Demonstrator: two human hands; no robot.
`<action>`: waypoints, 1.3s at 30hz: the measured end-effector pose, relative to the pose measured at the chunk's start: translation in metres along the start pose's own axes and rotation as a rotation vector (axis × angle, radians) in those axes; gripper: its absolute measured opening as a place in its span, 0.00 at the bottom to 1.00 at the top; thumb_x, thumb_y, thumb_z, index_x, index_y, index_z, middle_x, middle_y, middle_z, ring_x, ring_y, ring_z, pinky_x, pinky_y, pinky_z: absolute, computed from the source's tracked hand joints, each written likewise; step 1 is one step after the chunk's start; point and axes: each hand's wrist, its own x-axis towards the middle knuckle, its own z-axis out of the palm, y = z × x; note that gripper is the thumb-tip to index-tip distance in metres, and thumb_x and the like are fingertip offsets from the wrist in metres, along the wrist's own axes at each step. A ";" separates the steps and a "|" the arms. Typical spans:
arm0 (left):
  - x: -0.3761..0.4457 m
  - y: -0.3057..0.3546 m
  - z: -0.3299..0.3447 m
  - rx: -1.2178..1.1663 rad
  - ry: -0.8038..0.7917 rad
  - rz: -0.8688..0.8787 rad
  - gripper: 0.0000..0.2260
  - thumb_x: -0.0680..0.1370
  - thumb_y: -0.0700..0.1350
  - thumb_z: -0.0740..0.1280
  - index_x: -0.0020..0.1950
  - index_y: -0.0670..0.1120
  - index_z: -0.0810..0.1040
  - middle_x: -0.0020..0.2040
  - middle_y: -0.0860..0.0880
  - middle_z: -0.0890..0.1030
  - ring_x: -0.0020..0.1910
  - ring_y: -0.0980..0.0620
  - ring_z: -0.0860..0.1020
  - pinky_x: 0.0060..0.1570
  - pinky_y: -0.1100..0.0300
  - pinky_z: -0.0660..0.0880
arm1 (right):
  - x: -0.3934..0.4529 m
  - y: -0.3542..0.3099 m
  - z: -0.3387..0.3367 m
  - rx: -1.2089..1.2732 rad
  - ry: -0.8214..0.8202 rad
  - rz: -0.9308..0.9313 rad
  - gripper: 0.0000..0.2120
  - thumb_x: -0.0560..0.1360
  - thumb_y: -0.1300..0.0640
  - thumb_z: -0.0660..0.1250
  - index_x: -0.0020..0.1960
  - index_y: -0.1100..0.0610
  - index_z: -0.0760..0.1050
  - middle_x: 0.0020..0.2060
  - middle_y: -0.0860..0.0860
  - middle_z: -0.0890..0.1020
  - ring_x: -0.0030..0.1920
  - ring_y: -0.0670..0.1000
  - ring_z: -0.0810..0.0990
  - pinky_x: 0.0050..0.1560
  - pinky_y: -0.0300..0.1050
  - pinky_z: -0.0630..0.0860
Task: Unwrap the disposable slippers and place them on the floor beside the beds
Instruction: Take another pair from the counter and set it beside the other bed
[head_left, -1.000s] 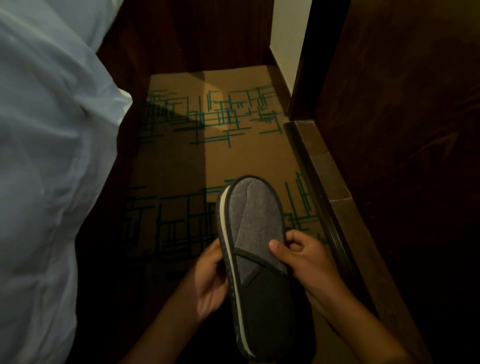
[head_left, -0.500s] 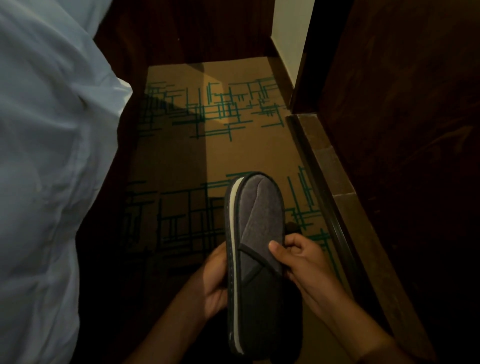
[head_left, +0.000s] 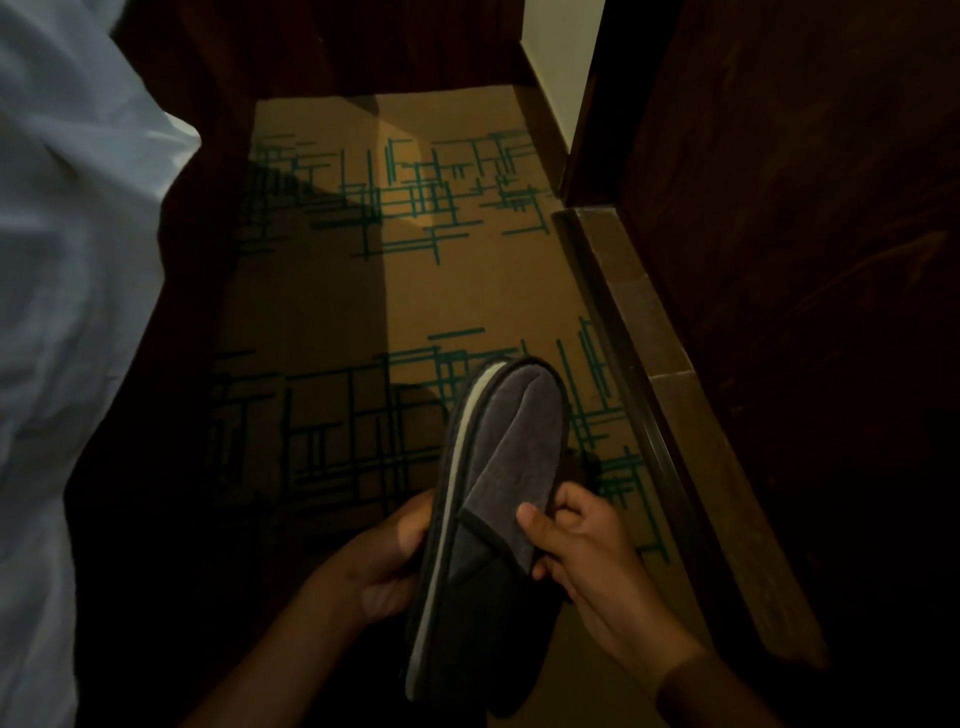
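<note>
- While you stand over the carpet (head_left: 332, 312), both your hands hold one grey slipper (head_left: 498, 499) above the floor, toe pointing away.
- Your left hand (head_left: 389, 566) curls around its pale-edged sole side.
- Your right hand (head_left: 587, 561) pinches the upper's dark-trimmed opening, thumb on top.
- White bed linen (head_left: 67, 312) hangs at your left; a wooden ledge (head_left: 670, 374) runs along the right.
</note>
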 end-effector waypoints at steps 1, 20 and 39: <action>0.000 0.002 0.000 0.015 -0.023 0.012 0.13 0.70 0.43 0.68 0.50 0.43 0.88 0.45 0.44 0.89 0.44 0.50 0.87 0.40 0.60 0.82 | 0.002 0.001 -0.001 0.013 0.004 -0.003 0.13 0.76 0.61 0.69 0.51 0.70 0.71 0.43 0.65 0.80 0.40 0.58 0.76 0.27 0.41 0.71; 0.125 0.062 -0.063 1.303 0.396 0.395 0.10 0.73 0.30 0.72 0.54 0.37 0.81 0.44 0.41 0.79 0.46 0.49 0.75 0.46 0.55 0.73 | -0.006 0.072 0.003 0.440 0.288 0.542 0.13 0.76 0.65 0.69 0.59 0.59 0.71 0.47 0.62 0.81 0.43 0.59 0.83 0.35 0.49 0.81; 0.133 0.047 -0.054 1.450 0.504 0.513 0.10 0.72 0.34 0.74 0.52 0.35 0.84 0.51 0.34 0.81 0.51 0.39 0.79 0.46 0.61 0.68 | -0.008 0.078 0.041 0.626 0.398 0.522 0.06 0.79 0.64 0.64 0.51 0.67 0.73 0.46 0.66 0.80 0.36 0.56 0.85 0.31 0.40 0.83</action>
